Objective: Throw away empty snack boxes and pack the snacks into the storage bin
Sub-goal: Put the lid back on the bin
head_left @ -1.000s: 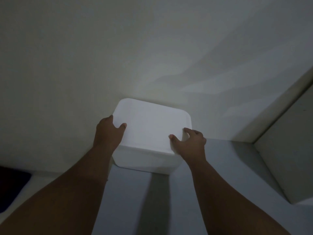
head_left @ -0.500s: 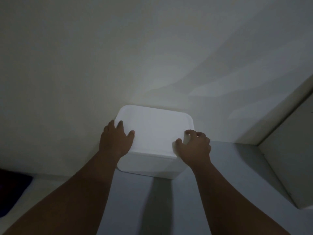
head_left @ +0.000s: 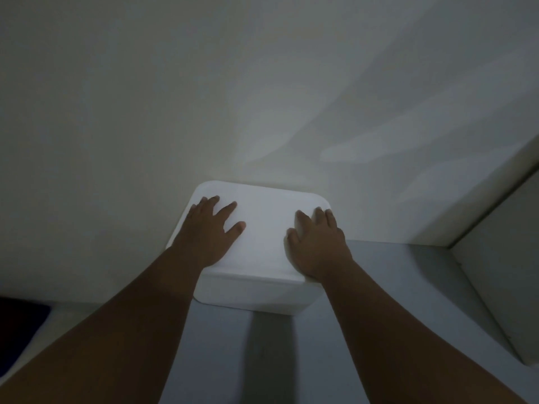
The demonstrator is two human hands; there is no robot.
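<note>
A white storage bin (head_left: 262,228) with a closed lid and rounded corners stands on a grey surface, its back against the wall. My left hand (head_left: 208,228) lies flat on the left part of the lid, fingers spread and straight. My right hand (head_left: 316,243) rests on the right part of the lid, fingers together and extended toward the back edge. Both palms press down on the lid. The bin's contents are hidden. No snacks or snack boxes are in view.
The grey surface (head_left: 262,360) runs toward me below the bin. A pale wall (head_left: 262,83) fills the upper view. A light panel (head_left: 501,287) stands at the right. A dark object (head_left: 17,330) sits at the lower left edge.
Both hands have moved from gripping the lid's front corners to lying flat on top of the lid, further toward the wall.
</note>
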